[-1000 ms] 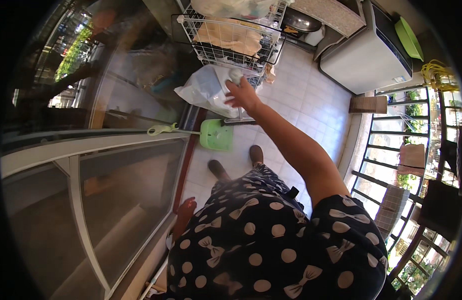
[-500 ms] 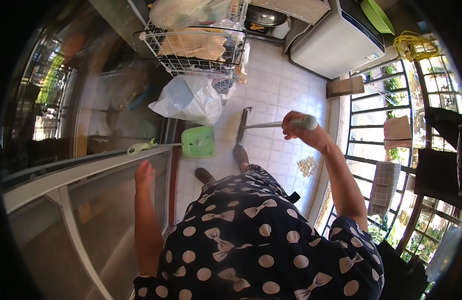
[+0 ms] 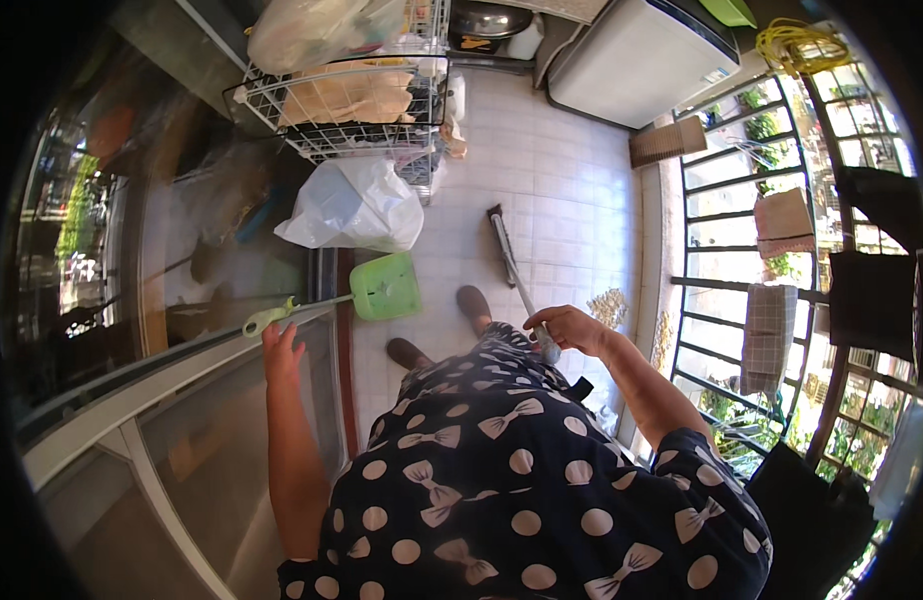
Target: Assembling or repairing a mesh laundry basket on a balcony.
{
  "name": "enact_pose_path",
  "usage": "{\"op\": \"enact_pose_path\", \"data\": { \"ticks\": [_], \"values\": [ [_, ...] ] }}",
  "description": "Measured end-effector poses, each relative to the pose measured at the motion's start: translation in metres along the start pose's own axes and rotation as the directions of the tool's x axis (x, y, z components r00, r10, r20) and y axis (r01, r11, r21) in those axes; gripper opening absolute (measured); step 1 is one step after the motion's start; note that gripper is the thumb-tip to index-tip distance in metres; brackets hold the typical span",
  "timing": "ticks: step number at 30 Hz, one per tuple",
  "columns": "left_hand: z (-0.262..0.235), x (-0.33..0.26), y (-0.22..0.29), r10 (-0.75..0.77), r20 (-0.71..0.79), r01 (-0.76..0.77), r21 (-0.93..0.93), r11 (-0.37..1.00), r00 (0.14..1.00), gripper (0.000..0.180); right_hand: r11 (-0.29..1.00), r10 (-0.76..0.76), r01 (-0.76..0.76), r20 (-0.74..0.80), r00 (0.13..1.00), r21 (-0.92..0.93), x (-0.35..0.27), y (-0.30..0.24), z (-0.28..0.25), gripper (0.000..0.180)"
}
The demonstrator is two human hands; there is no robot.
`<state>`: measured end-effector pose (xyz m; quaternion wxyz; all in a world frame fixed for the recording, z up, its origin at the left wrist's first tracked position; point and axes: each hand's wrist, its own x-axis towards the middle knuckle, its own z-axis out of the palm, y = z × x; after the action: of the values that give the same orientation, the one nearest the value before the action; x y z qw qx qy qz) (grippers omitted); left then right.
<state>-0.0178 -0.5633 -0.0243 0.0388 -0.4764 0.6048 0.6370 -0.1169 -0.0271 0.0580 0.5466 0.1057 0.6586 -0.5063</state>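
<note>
My right hand grips the grey handle of a broom whose brush head rests on the white tiled floor ahead of my feet. My left hand is raised with fingers apart, just below the light green grip of a long-handled green dustpan. The dustpan's pan stands on the floor by the glass door and its handle leans toward my left hand. I cannot tell whether the fingers touch the grip.
A white plastic bag lies on the floor below a wire rack holding bags. A grey appliance stands at the far wall. Metal railing with hung cloths runs along the right. A small debris pile lies near the railing.
My right hand left the white bag, took the broom and drew it closer to my body. My left hand rose up to the dustpan's handle grip.
</note>
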Motion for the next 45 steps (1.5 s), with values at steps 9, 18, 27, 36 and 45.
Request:
{"op": "enact_pose_path", "data": {
  "ticks": [9, 18, 27, 36, 45],
  "values": [
    [0.010, 0.011, 0.014, 0.172, 0.086, -0.168, -0.045, 0.985, 0.981, 0.028, 0.924, 0.313, -0.176, -0.409, 0.857, 0.339, 0.030, 0.030, 0.049, 0.032],
    [0.015, -0.026, -0.013, 0.639, 0.126, -0.651, 0.114, 0.751, 0.759, 0.020, 0.797, 0.084, -0.170, -0.172, 0.981, -0.580, 0.092, 0.128, 0.094, 0.034],
    [0.014, -0.024, -0.036, 0.717, 0.044, -0.710, 0.191, 0.678, 0.696, 0.016, 0.897, 0.240, -0.259, -0.098, 0.966, -0.359, 0.000, 0.033, 0.138, 0.038],
    [0.014, -0.041, -0.043, 0.641, -0.025, -0.637, 0.086, 0.766, 0.767, 0.013, 0.886, 0.128, -0.191, -0.173, 0.977, -0.424, -0.040, 0.083, 0.082, 0.051],
    [0.028, -0.055, -0.028, 0.599, 0.033, -0.600, 0.067, 0.797, 0.800, 0.010, 0.743, -0.332, 0.374, 0.180, 0.926, -0.555, 0.013, 0.082, 0.070, 0.019]
  ]
}}
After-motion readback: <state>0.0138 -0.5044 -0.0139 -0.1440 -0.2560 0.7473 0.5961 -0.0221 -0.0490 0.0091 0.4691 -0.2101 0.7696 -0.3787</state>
